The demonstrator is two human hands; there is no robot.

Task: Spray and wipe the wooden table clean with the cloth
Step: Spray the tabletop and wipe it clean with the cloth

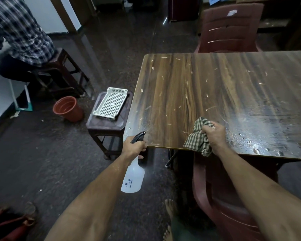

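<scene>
- At the near left corner of the scratched dark-brown wooden surface, the left hand grips the neck of a translucent white plastic spray bottle with a black trigger head, fingers curled round it.
- Its black nozzle points toward the surface edge, while the bottle body hangs below the hand, off the surface and over the floor.
- Just right of that, the right hand clutches a bunched green-and-cream checked cloth, fingers closed round the fabric.
- Part of the cloth lies on the near edge of the surface and part droops over it.
- Water droplets and a wet sheen cover the near right part of the surface, beside the right hand; the far left part looks drier, with pale scratch marks.
- A maroon plastic chair stands tucked under the near edge, below the right forearm; another maroon plastic chair stands at the far side.
- Left of the surface, a white perforated plastic tray rests on a dark brown stool.
- A terracotta-coloured plastic pot lies tilted on the dark floor near the stool.
- Farther left, a person in a checked shirt sits on another dark stool.
</scene>
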